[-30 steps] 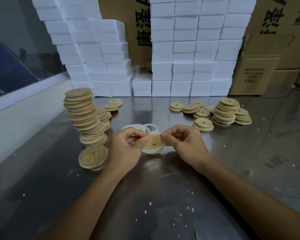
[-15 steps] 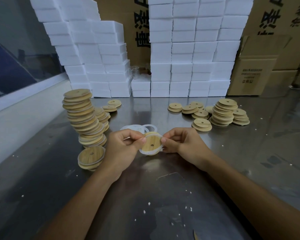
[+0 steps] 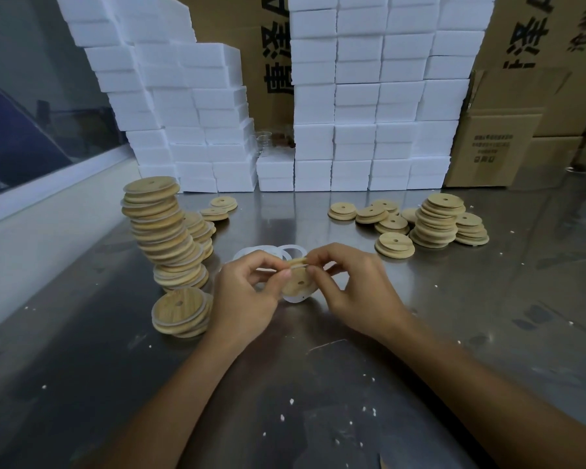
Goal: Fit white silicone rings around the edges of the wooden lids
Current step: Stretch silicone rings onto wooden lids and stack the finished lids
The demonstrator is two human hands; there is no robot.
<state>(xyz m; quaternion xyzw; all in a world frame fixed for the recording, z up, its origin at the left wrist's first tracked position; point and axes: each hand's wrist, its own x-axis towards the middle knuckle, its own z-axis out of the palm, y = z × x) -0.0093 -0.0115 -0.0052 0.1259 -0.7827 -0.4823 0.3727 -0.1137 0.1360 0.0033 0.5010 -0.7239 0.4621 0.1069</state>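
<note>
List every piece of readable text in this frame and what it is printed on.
"唐泽", in large black characters running sideways, with a partly cut-off "A" above: centre carton behind the white boxes.
"泽", the same print cropped by the frame edge: right carton.
Smaller black characters at the top right corner: too cropped to read.
Several lines of small print on the smaller carton: too blurred to read.
Wooden lids: no text.

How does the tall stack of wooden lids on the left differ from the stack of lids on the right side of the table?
The left stack is much taller and leans, its lids shifted sideways; the right stack is shorter and sits nearly straight. Thin white edges show between lids in the left stack; the right stack shows plain wood. Both hold round lids with a small hole and stand on the metal table.
</note>
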